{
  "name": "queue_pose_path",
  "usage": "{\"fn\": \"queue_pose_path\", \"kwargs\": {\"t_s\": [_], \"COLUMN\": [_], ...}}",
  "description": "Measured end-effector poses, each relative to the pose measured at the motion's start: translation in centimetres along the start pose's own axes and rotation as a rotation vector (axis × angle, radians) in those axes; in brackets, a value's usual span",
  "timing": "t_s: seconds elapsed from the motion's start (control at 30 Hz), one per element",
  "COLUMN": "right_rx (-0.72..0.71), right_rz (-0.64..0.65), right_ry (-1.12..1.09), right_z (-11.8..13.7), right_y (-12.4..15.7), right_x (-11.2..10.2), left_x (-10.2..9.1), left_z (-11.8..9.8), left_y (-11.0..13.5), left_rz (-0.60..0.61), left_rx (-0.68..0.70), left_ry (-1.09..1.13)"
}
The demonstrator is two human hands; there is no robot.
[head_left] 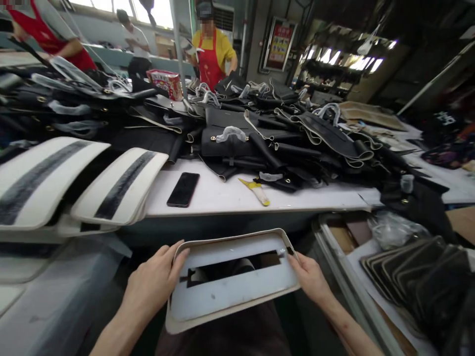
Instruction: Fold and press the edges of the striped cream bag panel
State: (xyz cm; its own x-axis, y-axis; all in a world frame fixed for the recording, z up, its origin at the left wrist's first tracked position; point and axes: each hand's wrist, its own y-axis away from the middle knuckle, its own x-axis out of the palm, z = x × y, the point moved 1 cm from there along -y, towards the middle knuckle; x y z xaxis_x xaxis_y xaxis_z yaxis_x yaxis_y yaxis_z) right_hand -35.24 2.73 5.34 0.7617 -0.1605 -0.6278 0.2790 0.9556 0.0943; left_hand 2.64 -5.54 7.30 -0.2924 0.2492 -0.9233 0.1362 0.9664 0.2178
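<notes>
- Along the white worktable [222, 202], a black handbag [213, 146] lies among dark leather pieces at twelve o'clock, with a person in a red apron [211, 62] beyond.
- Before the table's near edge, at six o'clock in our view, we have the slotted tray-shaped frame [233, 296], its right end tipped slightly higher.
- Our left hand [150, 277] pinches its nine-o'clock end, thumb over the rim; our right hand [311, 277] grips the three-o'clock end likewise.
- From the frame, the black phone [183, 190] lies at eleven o'clock, the yellow-handled snips [260, 192] just past twelve.
- We judge it light and fairly stiff, though the long slot probably lets the middle flex; the smooth inner face may be slippery.
- We do best holding both short ends by the raised rim, without squeezing the thin walls.
</notes>
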Motion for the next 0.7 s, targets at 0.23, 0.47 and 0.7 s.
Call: {"fn": "queue_pose_path", "kwargs": {"t_s": [0.23, 0.47, 0.7], "right_rx": [0.022, 0.012, 0.077], "right_rz": [0.084, 0.162, 0.154], "right_ry": [-0.093, 0.017, 0.035], "right_z": [0.1, 0.4, 0.7], "right_y": [-0.2, -0.3, -0.1], "right_x": [-0.1, -1.1, -1.2], "left_x": [-1.2, 0.1, 0.2], "left_z": [-0.2, 1.0, 1.2], "left_y": [-4.9, -6.6, -6.5], "left_rz": [0.106, 0.255, 0.272], "left_rx": [0.099, 0.155, 0.195], "left_ry": [0.019, 0.112, 0.245]}}
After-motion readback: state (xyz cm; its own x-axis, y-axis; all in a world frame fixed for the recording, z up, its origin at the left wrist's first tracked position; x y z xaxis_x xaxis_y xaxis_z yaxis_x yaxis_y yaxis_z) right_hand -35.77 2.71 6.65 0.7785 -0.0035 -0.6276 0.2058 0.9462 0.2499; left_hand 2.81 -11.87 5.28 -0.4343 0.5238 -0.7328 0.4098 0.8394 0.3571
